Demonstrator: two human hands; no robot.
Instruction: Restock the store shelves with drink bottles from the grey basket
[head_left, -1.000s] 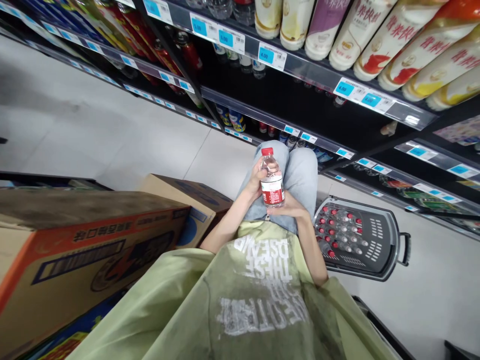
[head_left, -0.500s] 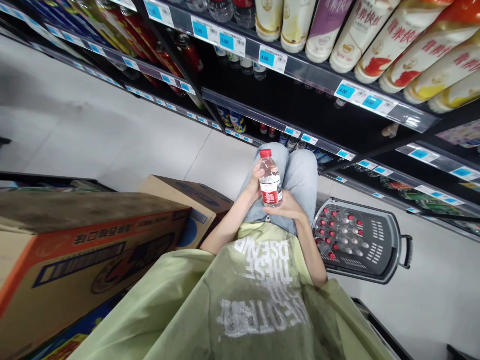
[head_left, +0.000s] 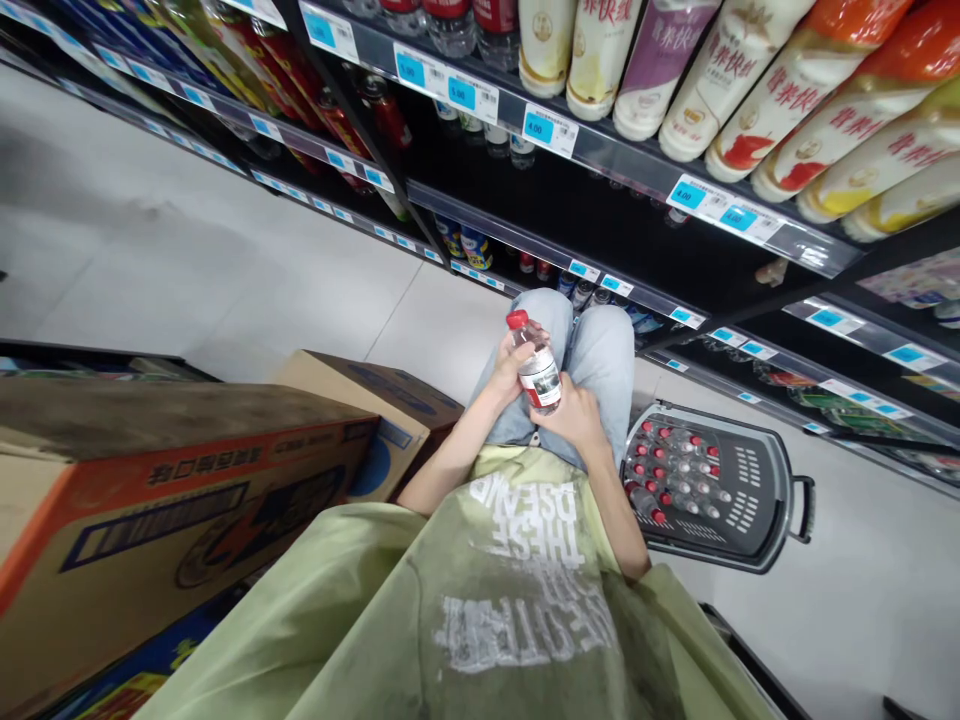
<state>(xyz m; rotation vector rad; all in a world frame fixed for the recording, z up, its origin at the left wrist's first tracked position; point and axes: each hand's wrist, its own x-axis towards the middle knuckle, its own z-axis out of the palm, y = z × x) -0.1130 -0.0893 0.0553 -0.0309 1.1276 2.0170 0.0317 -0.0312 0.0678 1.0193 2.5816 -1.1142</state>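
Note:
A small clear water bottle (head_left: 541,377) with a red cap and a red and white label is held over my lap, its cap end leaning to the left. My left hand (head_left: 513,362) is closed around its upper part, just below the cap. Lower down, my right hand (head_left: 574,412) grips the bottle near its base, the fingers partly hidden behind it. On the floor to my right lies a dark basket (head_left: 750,480) holding several bottles (head_left: 679,470), many with red caps.
Store shelves with price tags (head_left: 551,130) run across the front, with white drink bottles (head_left: 757,120) at upper right. A large carton (head_left: 225,510) stands on my left, with a smaller carton (head_left: 397,400) beyond it. Pale tiled floor (head_left: 300,270) shows at left.
The bottle has tilted left and turned, so another side of its label shows. My right hand has shifted from under the base to its right side.

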